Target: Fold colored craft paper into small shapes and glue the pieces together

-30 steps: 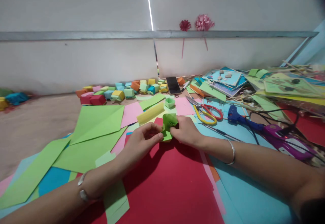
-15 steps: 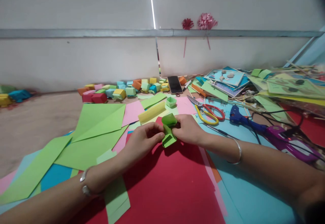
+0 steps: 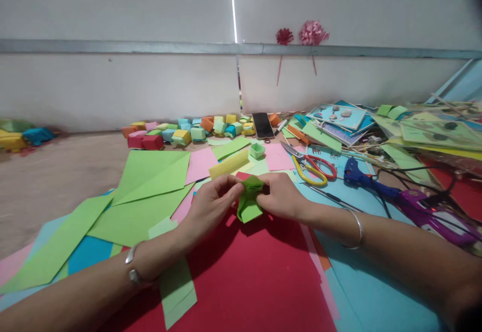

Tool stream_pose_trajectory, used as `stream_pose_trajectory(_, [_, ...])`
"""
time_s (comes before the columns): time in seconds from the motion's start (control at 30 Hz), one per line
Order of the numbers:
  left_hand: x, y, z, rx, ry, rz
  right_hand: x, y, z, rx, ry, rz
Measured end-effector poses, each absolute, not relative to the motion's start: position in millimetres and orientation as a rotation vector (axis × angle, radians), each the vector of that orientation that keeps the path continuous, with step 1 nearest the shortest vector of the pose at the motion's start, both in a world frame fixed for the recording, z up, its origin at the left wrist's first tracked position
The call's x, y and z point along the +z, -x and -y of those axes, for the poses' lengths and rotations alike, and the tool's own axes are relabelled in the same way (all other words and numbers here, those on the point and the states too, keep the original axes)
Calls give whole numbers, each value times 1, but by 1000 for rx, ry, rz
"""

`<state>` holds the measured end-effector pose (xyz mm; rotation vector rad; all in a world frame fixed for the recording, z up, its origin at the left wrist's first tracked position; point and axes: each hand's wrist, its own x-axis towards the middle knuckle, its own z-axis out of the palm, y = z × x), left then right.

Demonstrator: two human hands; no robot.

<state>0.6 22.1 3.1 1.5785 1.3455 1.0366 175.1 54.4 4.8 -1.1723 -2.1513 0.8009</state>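
Observation:
Between my two hands is a small piece of folded green paper [image 3: 249,205], held just above a large red sheet [image 3: 259,277]. My left hand [image 3: 214,199] pinches its left side between thumb and fingers. At its right edge my right hand [image 3: 280,196] grips it, with the fingertips partly hidden behind the paper. A small light green paper box [image 3: 257,150] and a rolled strip of yellow paper [image 3: 230,164] lie just beyond the hands.
Green sheets [image 3: 150,176] spread to the left. On the right are scissors [image 3: 311,163], a pen-like cutter [image 3: 331,195] and a purple-blue glue gun [image 3: 410,201] with its cord. Folded paper cubes [image 3: 182,137] and a phone [image 3: 262,126] line the wall.
The green paper has been tilted and pressed in my fingers, so its upper part looks flatter and its opening faces differently. The whole view has shifted slightly.

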Motion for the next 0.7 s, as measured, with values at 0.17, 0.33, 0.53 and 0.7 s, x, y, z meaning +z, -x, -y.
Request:
stream_pose_trajectory(0.17, [2, 5, -27, 1086, -1788, -1485, 4, -176, -55, 804, 1159, 2165])
stream_pose_trajectory(0.33, [9, 3, -21, 945, -2001, -1604, 8, -174, -50, 743, 1167, 2217])
stream_pose_trajectory(0.53, [10, 1, -20, 919, -1971, -1600, 8, -171, -46, 637, 1094, 2304])
stream_pose_trajectory(0.7, [7, 3, -22, 947, -1853, -1555, 6, -173, -48, 641, 1131, 2267])
